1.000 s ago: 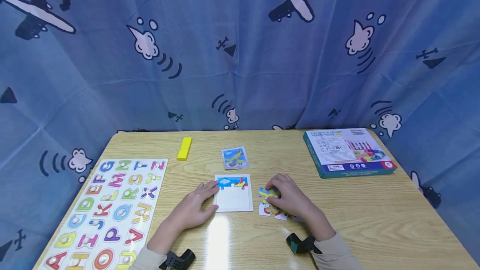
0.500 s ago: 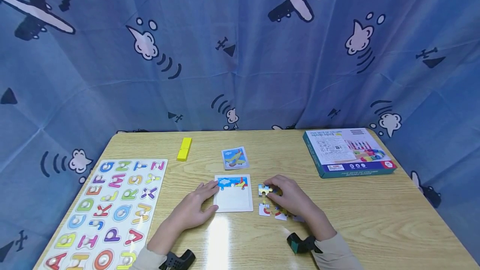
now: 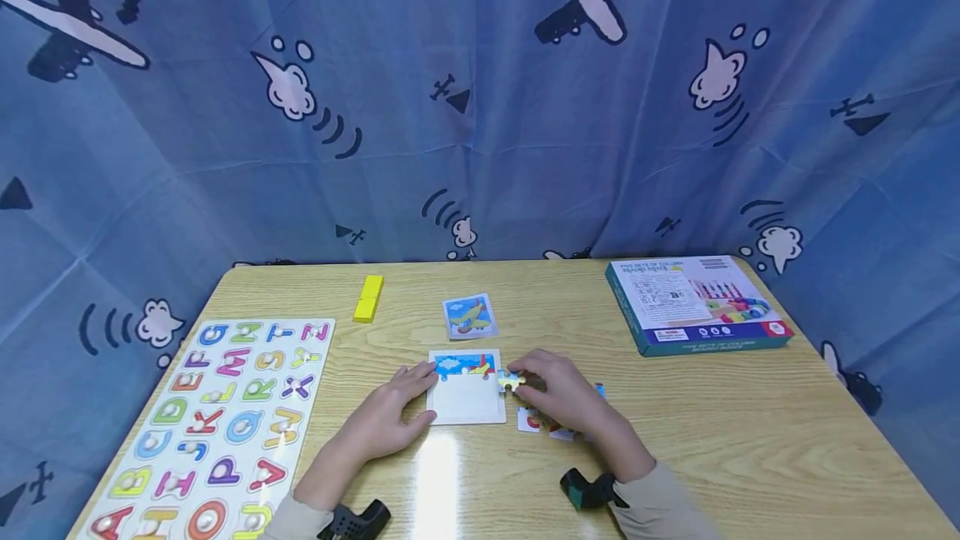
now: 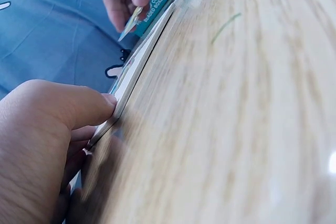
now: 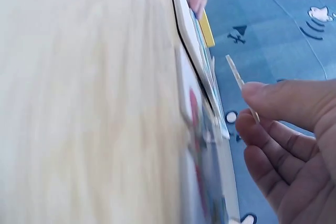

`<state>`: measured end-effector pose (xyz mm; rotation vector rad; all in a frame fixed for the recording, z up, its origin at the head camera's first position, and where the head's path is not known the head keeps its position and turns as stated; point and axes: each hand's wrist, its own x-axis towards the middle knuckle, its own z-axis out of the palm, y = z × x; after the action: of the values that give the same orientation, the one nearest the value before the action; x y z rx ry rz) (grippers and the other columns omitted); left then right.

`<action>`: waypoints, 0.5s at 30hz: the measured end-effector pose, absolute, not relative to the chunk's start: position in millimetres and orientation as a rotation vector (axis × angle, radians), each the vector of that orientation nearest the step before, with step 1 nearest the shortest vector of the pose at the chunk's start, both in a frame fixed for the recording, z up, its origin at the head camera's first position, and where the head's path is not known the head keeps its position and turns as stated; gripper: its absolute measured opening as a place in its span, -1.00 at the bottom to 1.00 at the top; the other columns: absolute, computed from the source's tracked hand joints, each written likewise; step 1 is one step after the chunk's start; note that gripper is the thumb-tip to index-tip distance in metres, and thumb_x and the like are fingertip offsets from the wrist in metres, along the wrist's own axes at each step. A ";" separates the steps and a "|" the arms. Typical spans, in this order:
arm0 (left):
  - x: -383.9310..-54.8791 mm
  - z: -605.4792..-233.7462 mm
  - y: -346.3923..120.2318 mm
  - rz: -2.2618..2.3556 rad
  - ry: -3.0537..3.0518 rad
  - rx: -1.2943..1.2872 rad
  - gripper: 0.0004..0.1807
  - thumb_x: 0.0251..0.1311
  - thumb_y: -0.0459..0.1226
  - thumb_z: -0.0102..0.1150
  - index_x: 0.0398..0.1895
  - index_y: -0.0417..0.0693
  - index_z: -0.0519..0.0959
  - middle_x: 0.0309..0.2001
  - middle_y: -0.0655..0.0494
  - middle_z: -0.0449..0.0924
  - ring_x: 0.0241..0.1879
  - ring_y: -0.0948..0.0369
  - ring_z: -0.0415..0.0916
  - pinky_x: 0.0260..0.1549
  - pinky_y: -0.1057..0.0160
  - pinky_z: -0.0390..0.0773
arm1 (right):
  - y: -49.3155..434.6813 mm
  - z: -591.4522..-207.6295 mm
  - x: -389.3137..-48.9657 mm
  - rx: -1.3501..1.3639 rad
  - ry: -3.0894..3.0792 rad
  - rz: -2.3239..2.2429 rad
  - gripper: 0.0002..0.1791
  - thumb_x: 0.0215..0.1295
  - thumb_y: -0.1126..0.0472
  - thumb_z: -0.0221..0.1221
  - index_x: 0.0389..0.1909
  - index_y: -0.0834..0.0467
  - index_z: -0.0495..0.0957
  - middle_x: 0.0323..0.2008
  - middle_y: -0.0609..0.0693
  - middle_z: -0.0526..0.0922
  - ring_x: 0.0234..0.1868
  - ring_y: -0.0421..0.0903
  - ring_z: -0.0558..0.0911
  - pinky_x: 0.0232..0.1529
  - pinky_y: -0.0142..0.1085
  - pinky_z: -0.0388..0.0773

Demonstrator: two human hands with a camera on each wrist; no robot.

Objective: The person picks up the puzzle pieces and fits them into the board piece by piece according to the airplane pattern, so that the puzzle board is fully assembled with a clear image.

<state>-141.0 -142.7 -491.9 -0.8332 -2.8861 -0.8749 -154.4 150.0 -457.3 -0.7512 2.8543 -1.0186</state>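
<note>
My right hand (image 3: 561,390) pinches a jigsaw piece (image 3: 510,381) between thumb and fingers, held above the table at the right edge of the white puzzle tray (image 3: 467,403). In the right wrist view the piece (image 5: 236,72) shows edge-on. Along the tray's top lies a joined row of blue-sky pieces (image 3: 453,363) with a bit of red and yellow at its right. My left hand (image 3: 392,412) rests at the tray's left edge, fingers fairly straight, with the thumb touching the rim in the left wrist view. Loose jigsaw pieces (image 3: 528,420) lie partly hidden under my right hand.
A small picture card of a yellow plane (image 3: 470,317) lies behind the tray. Two yellow blocks (image 3: 368,299) stand end to end at the back left. An alphabet board (image 3: 217,423) covers the left side. A boxed set (image 3: 697,307) sits at the back right.
My right hand has picked up a jigsaw piece from the loose group and carried it left to the tray's right edge. My left hand has stayed put.
</note>
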 end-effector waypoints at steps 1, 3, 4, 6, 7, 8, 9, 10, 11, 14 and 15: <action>-141.1 -492.1 -142.7 -0.874 -2.886 -0.834 -0.42 0.20 -0.08 0.17 0.27 -0.09 0.43 0.36 0.09 0.31 0.36 -0.01 0.23 0.35 -0.05 0.26 | 146.5 -457.1 -154.4 -0.752 2.846 -1.018 -0.70 0.21 0.25 0.24 -0.02 0.14 0.62 -0.11 -0.07 0.61 -0.23 -0.24 0.51 -0.21 -0.38 0.59; -141.3 -492.8 -142.9 -0.873 -2.885 -0.833 -0.43 0.20 -0.08 0.17 0.27 -0.08 0.43 0.36 0.09 0.31 0.36 -0.01 0.23 0.35 -0.04 0.25 | 139.2 -456.1 -154.1 -0.757 2.825 -1.029 -0.71 0.22 0.26 0.23 -0.02 0.14 0.62 -0.09 -0.06 0.61 -0.22 -0.22 0.52 -0.21 -0.37 0.60; -141.4 -493.1 -142.9 -0.872 -2.885 -0.832 -0.42 0.20 -0.08 0.17 0.27 -0.08 0.43 0.36 0.10 0.31 0.36 -0.01 0.23 0.35 -0.03 0.25 | 135.6 -456.0 -154.2 -0.767 2.818 -1.030 -0.72 0.22 0.26 0.23 -0.03 0.13 0.62 -0.09 -0.06 0.60 -0.23 -0.22 0.53 -0.23 -0.38 0.59; -141.6 -493.6 -142.9 -0.871 -2.884 -0.833 -0.43 0.20 -0.08 0.17 0.27 -0.07 0.43 0.36 0.10 0.31 0.36 -0.01 0.23 0.35 -0.03 0.25 | 128.4 -456.0 -154.4 -0.789 2.805 -1.036 -0.72 0.22 0.27 0.22 -0.03 0.13 0.62 -0.12 -0.06 0.60 -0.27 -0.20 0.51 -0.28 -0.40 0.56; -141.8 -493.9 -143.0 -0.871 -2.885 -0.832 -0.43 0.20 -0.08 0.17 0.27 -0.07 0.43 0.36 0.10 0.31 0.36 -0.01 0.23 0.35 -0.04 0.26 | 124.8 -456.2 -154.5 -0.799 2.799 -1.040 -0.72 0.22 0.28 0.22 -0.04 0.14 0.62 -0.14 -0.06 0.60 -0.28 -0.20 0.51 -0.30 -0.41 0.55; -141.8 -494.1 -143.0 -0.871 -2.885 -0.832 -0.43 0.20 -0.07 0.17 0.27 -0.07 0.43 0.36 0.10 0.31 0.36 -0.01 0.24 0.35 -0.04 0.26 | 121.3 -456.4 -154.9 -0.809 2.795 -1.041 -0.72 0.22 0.28 0.22 -0.04 0.14 0.63 -0.17 -0.07 0.60 -0.30 -0.21 0.49 -0.33 -0.43 0.53; -141.8 -494.1 -142.9 -0.872 -2.886 -0.832 -0.43 0.21 -0.07 0.17 0.27 -0.07 0.43 0.36 0.10 0.31 0.36 -0.01 0.24 0.34 -0.04 0.27 | 117.7 -456.4 -155.1 -0.816 2.789 -1.040 -0.72 0.22 0.28 0.22 -0.03 0.15 0.62 -0.19 -0.08 0.59 -0.32 -0.21 0.48 -0.36 -0.44 0.51; -141.9 -494.1 -142.9 -0.868 -2.887 -0.833 -0.43 0.21 -0.07 0.17 0.27 -0.07 0.43 0.36 0.11 0.31 0.35 -0.01 0.24 0.34 -0.04 0.27 | 114.4 -456.4 -155.4 -0.822 2.784 -1.039 -0.72 0.22 0.28 0.22 -0.03 0.16 0.62 -0.22 -0.08 0.58 -0.35 -0.22 0.47 -0.39 -0.45 0.50; -141.9 -494.1 -143.0 -0.866 -2.889 -0.831 -0.43 0.21 -0.07 0.17 0.27 -0.06 0.43 0.36 0.11 0.31 0.35 -0.01 0.24 0.34 -0.04 0.27 | 111.1 -456.3 -155.6 -0.827 2.782 -1.037 -0.71 0.22 0.28 0.21 -0.03 0.16 0.62 -0.22 -0.09 0.58 -0.36 -0.23 0.46 -0.39 -0.46 0.49; -141.6 -494.1 -143.0 -0.859 -2.899 -0.826 -0.42 0.21 -0.04 0.16 0.28 -0.04 0.42 0.37 0.14 0.29 0.36 0.00 0.23 0.34 -0.03 0.28 | 101.7 -455.2 -156.2 -0.846 2.780 -1.013 -0.71 0.22 0.26 0.21 -0.02 0.16 0.62 -0.21 -0.08 0.58 -0.35 -0.26 0.46 -0.36 -0.45 0.51; -141.4 -494.0 -143.1 -0.856 -2.902 -0.824 -0.42 0.21 -0.04 0.16 0.29 -0.03 0.42 0.37 0.15 0.29 0.36 0.00 0.22 0.34 -0.03 0.28 | 98.8 -455.3 -156.5 -0.855 2.781 -1.001 -0.71 0.22 0.26 0.20 -0.02 0.17 0.62 -0.19 -0.08 0.59 -0.34 -0.26 0.46 -0.34 -0.44 0.52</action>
<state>-141.4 -143.1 -494.0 -0.8237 -2.9022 -0.8557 -156.5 98.8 -455.3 -0.8551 2.7814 -1.0011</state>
